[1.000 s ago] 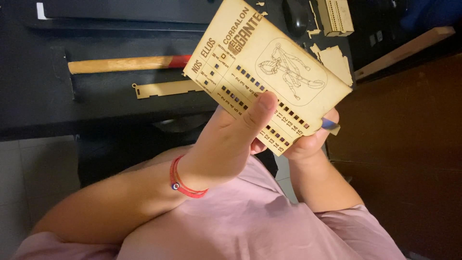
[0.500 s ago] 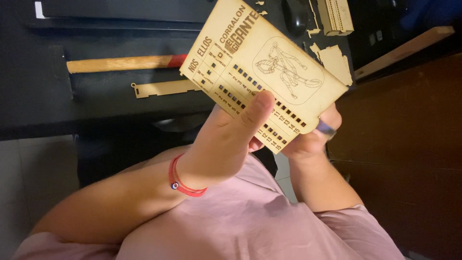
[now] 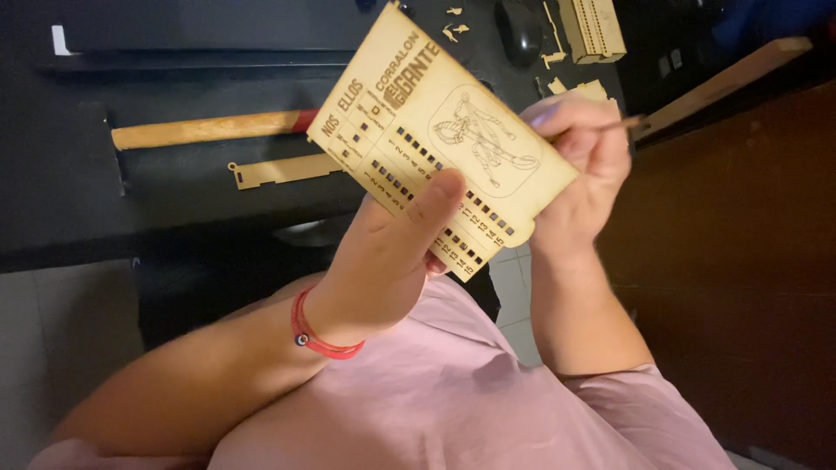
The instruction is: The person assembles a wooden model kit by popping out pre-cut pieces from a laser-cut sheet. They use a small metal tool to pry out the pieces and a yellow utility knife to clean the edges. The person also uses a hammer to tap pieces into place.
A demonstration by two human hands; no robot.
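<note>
A thin laser-cut wooden board, engraved with a figure and rows of small square holes, is held up in front of me. My left hand, with a red cord bracelet on the wrist, grips its lower edge, thumb pressed on the front face. My right hand is at the board's right edge, fingers closed around a thin stick-like tool whose tip points away to the right. I cannot tell whether the tool touches the board.
On the black table behind lie a wooden-handled hammer, a flat wooden strip, several small cut wooden pieces and a dark rounded object. A wooden plank slants at the right.
My right hand has come up from under the board's lower right corner to its right edge, the thin tool now showing. The board has tilted slightly.
</note>
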